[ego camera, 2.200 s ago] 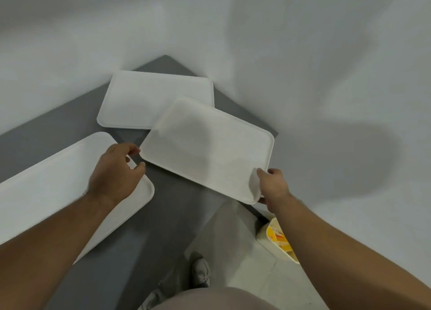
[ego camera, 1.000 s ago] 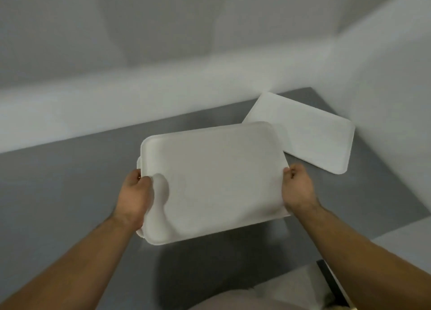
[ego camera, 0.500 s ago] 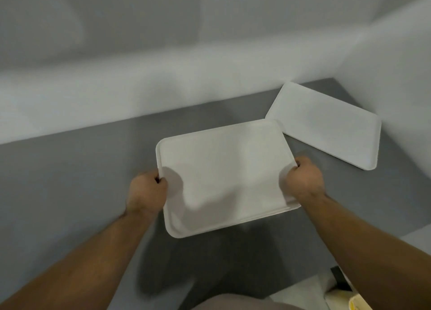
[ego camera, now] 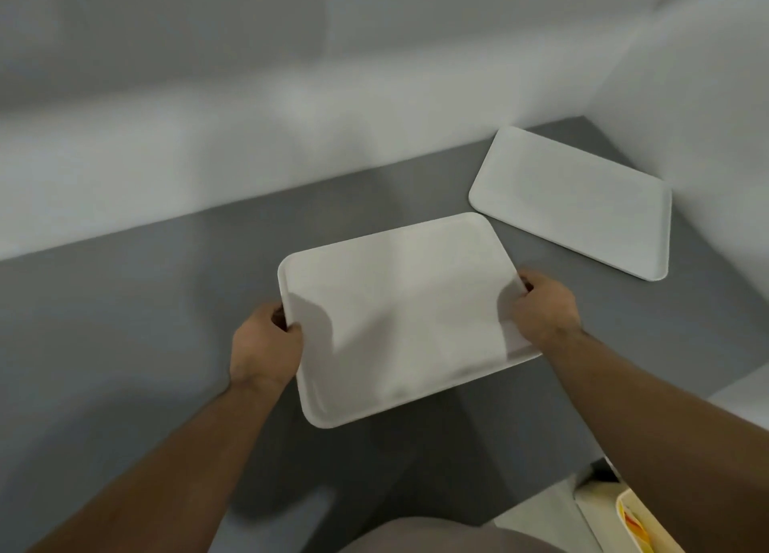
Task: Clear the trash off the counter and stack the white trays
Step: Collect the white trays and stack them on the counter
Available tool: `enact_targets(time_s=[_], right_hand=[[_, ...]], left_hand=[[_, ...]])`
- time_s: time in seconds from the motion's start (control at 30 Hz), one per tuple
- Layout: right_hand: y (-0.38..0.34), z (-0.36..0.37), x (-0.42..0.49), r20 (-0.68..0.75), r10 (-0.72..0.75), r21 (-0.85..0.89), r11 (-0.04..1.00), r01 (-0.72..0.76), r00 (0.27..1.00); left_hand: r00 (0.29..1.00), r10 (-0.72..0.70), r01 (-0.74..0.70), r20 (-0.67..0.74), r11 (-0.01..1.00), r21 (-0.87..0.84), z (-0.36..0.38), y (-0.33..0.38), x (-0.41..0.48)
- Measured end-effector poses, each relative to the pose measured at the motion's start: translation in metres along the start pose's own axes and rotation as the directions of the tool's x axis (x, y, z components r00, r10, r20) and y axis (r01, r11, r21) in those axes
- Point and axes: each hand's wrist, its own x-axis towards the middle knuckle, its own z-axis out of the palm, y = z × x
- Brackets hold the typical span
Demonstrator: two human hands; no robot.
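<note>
I hold a white tray (ego camera: 399, 315) by its two short edges in the middle of the view, over the grey counter (ego camera: 137, 327). My left hand (ego camera: 266, 346) grips its left edge and my right hand (ego camera: 545, 302) grips its right edge. Whether another tray lies directly beneath it, I cannot tell. A second white tray (ego camera: 574, 202) lies flat on the counter in the far right corner, apart from the held one.
White walls (ego camera: 208, 115) close the counter at the back and on the right. At the bottom right, below the counter's edge, stands a cream bin (ego camera: 632, 523) with yellow and orange trash in it.
I lifted the tray from the right corner and carried it left onto the tray that lay there. Over the last half second it has hardly moved, and both hands keep their grip.
</note>
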Motion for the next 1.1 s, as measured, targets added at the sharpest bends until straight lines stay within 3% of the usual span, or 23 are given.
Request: enact_targets(time_s=[0.23,0.5,0.63,0.73,0.93,1.1], right_hand=[[0.0,-0.004,0.004,0.001,-0.041,-0.067,0.997,0.041,0.999],[0.002,-0.004,0.003,0.002,-0.045,-0.055,0.997,0.045,0.999],[0.0,-0.004,0.0,0.025,-0.079,-0.128,0.988,0.082,0.997],[0.005,-0.009,-0.002,0.058,-0.068,-0.067,0.995,0.072,0.996],[0.026,-0.025,-0.007,0.136,-0.072,0.139,0.989,0.053,0.988],[0.06,-0.051,0.021,0.004,-0.04,0.165,0.986,0.039,0.999]], left_hand=[[0.996,-0.079,0.08,0.038,0.997,-0.016,-0.001,-0.001,0.005],[0.998,-0.049,0.049,0.035,0.999,0.015,0.002,-0.001,0.004],[0.999,-0.029,0.027,0.028,0.998,0.055,0.003,0.008,0.0],[0.998,-0.051,0.057,-0.035,0.982,0.178,0.006,0.022,-0.003],[0.984,0.176,-0.168,-0.012,0.959,0.23,0.028,0.061,-0.002],[0.943,0.329,-0.333,0.051,0.928,0.168,0.07,0.118,-0.002]])
